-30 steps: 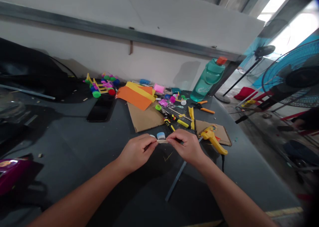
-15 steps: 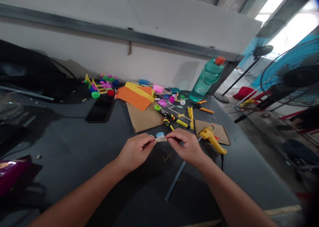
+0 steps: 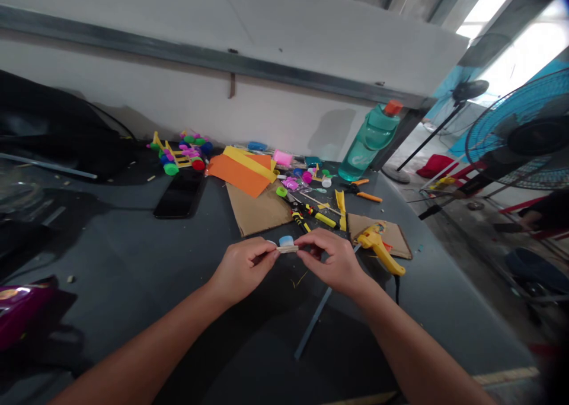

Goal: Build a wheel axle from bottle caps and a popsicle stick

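Workshop, by the look; glue gun (image 3: 379, 248), orange-handled pliers (image 3: 368, 196); 2 fans (image 3: 533, 137).

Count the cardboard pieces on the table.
2. The larger piece lies partly under the orange paper; the smaller piece is partly covered by the glue gun. Others may be hidden.

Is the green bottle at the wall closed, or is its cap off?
It looks closed: the orange cap sits on top of the green bottle.
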{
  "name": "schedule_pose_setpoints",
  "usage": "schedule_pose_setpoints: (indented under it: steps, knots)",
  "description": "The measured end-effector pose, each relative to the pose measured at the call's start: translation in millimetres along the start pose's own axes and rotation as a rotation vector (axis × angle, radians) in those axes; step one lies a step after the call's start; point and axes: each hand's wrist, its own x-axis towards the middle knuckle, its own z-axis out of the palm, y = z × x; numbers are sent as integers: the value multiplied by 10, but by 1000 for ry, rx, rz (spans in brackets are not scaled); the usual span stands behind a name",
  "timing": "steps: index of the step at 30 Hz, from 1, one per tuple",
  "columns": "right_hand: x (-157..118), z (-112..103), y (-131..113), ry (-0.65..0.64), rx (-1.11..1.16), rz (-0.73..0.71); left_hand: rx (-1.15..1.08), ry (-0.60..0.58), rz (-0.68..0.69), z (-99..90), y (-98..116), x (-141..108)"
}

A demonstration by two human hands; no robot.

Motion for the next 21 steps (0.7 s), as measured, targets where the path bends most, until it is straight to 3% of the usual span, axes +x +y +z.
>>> schedule_pose_setpoints:
  steps: [9,21]
  knots:
    - [9,-47,-13,61,-20,6,-92,12,-121,14,-39,0]
    - [-4,-34,13,220,-36,177,-96,3,-132,25,-60,-6]
